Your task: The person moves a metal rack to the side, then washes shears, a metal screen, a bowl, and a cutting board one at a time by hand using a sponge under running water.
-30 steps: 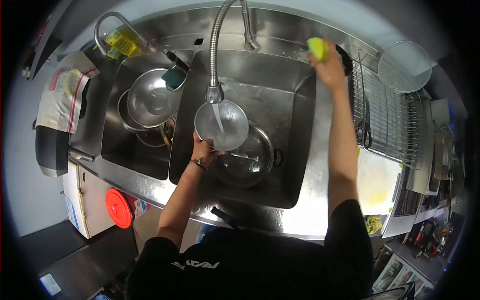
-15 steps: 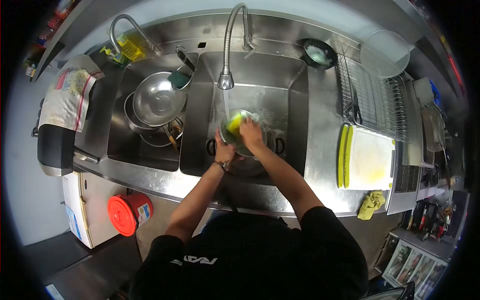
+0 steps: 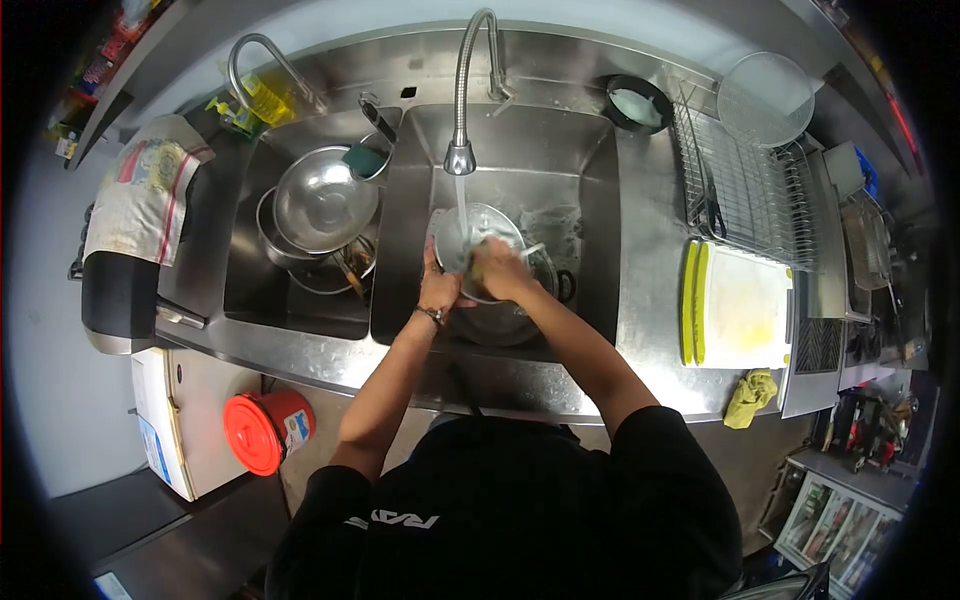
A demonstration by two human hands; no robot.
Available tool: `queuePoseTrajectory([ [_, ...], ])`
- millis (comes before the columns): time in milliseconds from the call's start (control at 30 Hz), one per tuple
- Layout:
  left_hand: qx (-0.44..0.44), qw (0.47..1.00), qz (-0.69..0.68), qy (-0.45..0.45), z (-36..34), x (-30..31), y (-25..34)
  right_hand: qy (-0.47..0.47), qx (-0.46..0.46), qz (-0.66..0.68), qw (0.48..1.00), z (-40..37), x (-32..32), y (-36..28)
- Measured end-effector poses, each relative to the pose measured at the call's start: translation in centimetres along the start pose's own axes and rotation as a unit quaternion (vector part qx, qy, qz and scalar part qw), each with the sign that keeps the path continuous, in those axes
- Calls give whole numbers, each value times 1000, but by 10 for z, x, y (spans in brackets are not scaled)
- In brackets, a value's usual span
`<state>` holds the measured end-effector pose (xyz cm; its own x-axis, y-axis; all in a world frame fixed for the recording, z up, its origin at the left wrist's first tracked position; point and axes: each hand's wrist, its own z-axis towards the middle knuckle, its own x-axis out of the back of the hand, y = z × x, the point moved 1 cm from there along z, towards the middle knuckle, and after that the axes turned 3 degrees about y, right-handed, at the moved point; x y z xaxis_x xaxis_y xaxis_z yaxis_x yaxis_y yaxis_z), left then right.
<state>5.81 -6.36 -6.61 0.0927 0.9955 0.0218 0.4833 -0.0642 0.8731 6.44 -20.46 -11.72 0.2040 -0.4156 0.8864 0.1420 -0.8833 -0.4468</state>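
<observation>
Water runs from a silver flexible-necked tap into a shallow, round, silver metal bowl, which is held tilted inside the right-hand stainless-steel sink basin. The person's left hand is closed on the lower left edge of this bowl, one finger stretched along its outer side and the thumb near the lower rim. The right hand, blurred, is curled at the inside of the bowl around a yellow-green sponge, of which little shows behind the fingers. Below the bowl, in the same basin, lies a larger round vessel with a black side handle; whether the two touch cannot be told. In the left-hand basin, a wide silver metal bowl sits tilted, with a dark green scouring pad beside its upper right rim. On the counter to the right, a small round black bowl stands near a silver wire dish rack, and white cutting boards with lime-green edges lie below the rack.
</observation>
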Motion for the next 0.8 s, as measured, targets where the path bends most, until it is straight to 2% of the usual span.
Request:
queuePoseTrajectory([
  [33,-3,1000,-4,12,-4,-5,1,98,-8,-69,993,-2,9,1],
  [67,-2,1000,-3,12,-5,-8,3,110,-44,-25,993,1,16,1],
  [133,31,999,9,-22,-2,-13,9,207,-30,107,972,7,0,-7],
  [167,24,999,-25,-25,5,-12,6,136,57,162,976,9,-12,-7],
  [200,1,1000,-8,-7,9,-7,6,36,78,301,950,8,-17,-4],
  [233,39,999,26,8,18,1,9,-67,70,428,899,6,-20,-2],
  [267,51,999,17,-1,14,7,20,-200,-25,603,772,-3,-12,-3],
  [333,63,998,30,1,17,16,31,-251,10,346,904,-30,41,-22],
  [367,77,996,46,-17,19,17,34,-258,18,343,903,-36,45,-23],
  [433,107,989,79,-65,22,17,34,-85,136,241,957,-43,50,-22],
  [467,106,989,78,-64,25,16,35,-86,137,239,957,-39,55,-12],
  [500,92,990,52,-94,28,15,33,-53,70,349,933,-34,61,2],
  [533,80,989,26,-124,32,14,26,-20,-1,453,891,-30,67,10],
  [600,82,989,71,-105,43,12,6,67,-82,673,732,-29,75,20],
  [633,107,974,-114,-163,43,11,4,77,-90,670,733,-26,72,28],
  [667,135,921,-294,-218,43,6,0,105,-151,693,697,-19,61,37],
  [733,125,887,-387,-221,50,-3,-10,171,-267,729,607,-12,47,54],
  [800,94,902,-381,-180,50,-6,-12,294,-238,587,716,-14,54,47],
])
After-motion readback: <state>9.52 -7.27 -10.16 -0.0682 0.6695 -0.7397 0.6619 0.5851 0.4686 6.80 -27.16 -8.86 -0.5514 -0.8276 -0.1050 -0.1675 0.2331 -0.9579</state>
